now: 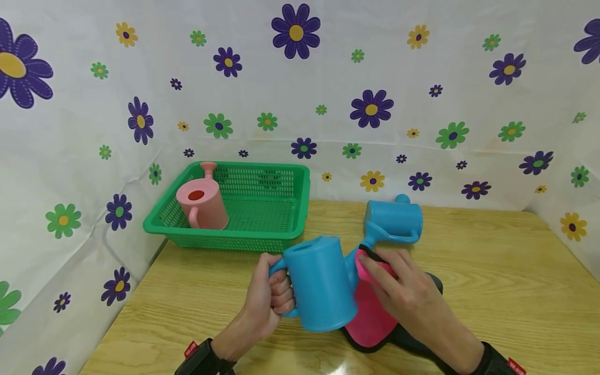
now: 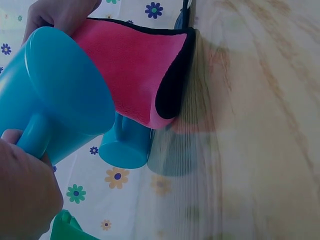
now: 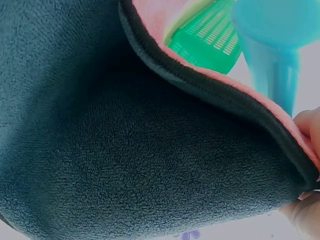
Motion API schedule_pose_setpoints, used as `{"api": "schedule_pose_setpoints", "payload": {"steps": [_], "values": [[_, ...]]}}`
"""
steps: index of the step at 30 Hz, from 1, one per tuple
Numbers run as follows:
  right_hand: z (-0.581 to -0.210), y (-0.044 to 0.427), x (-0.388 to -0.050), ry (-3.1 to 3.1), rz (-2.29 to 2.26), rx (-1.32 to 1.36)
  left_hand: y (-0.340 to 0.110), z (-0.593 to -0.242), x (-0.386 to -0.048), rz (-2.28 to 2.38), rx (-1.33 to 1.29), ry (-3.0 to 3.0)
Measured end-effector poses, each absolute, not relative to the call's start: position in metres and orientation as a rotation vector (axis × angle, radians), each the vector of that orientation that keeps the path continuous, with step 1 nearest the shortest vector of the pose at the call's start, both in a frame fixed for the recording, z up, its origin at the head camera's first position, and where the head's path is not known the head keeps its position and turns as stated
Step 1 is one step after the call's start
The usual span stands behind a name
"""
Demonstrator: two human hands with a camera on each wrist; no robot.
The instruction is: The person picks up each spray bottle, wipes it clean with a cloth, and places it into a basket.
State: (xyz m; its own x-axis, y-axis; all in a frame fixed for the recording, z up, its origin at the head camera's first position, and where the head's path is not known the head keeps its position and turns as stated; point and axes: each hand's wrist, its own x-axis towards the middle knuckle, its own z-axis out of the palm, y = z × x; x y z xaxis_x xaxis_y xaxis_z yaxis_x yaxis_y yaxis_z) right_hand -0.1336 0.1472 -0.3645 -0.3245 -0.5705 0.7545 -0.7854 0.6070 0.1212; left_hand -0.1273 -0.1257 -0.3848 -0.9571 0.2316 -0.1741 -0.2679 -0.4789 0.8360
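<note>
The person's left hand [image 1: 269, 294] curls its fingers round the handle of a blue watering can [image 1: 323, 286], holding it slightly tilted above the tabletop [image 1: 497, 271], its spout towards the right hand [image 1: 410, 284]. The right hand pinches the bordered edge of a pink-and-black cloth [image 1: 372, 315] between thumb and fingers, at the can's spout; whether the cloth goes all the way round the spout cannot be told. The can thus sits between the hands, and the cloth hangs beside it, beneath the right hand and forearm. Each wrist wears a black band with a red tag [image 1: 190, 349], its pale lettering too small to read. Beyond the right hand, a second blue can [image 1: 396, 219] lies on its side near the tabletop's back edge. At the back left corner stands a green basket [image 1: 255, 234], a pink watering can [image 1: 208, 205] upright in its left end. Behind hangs a white flower-printed sheet [image 1: 281, 88].
</note>
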Motion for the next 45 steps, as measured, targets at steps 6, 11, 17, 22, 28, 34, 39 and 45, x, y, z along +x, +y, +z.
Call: {"api": "schedule_pose_setpoints", "payload": {"steps": [6, 11, 17, 22, 28, 34, 39, 45], "values": [[-0.365, 0.149, -0.136, -2.005, 0.337, 1.04, -0.127, -0.385, -0.125, 2.462, -0.075, 1.42], [-0.363, 0.15, -0.136, -2.017, 0.324, 1.014, -0.127, -0.385, -0.122, 2.443, -0.093, 1.441], [-0.36, 0.152, -0.133, -2.033, 0.333, 0.985, -0.128, -0.384, -0.121, 2.448, -0.103, 1.446], [-0.356, 0.156, -0.133, -2.023, 0.357, 0.942, -0.129, -0.384, -0.121, 2.477, -0.105, 1.443], [-0.354, 0.159, -0.134, -2.047, 0.344, 0.92, -0.13, -0.383, -0.121, 2.48, -0.089, 1.427], [-0.355, 0.156, -0.133, -2.019, 0.374, 0.952, -0.13, -0.383, -0.12, 2.475, -0.096, 1.39], [-0.357, 0.152, -0.129, -2.036, 0.388, 1.02, -0.129, -0.383, -0.118, 2.491, -0.094, 1.32], [-0.36, 0.148, -0.126, -2.08, 0.4, 1.081, -0.128, -0.382, -0.119, 2.527, -0.074, 1.279]]}}
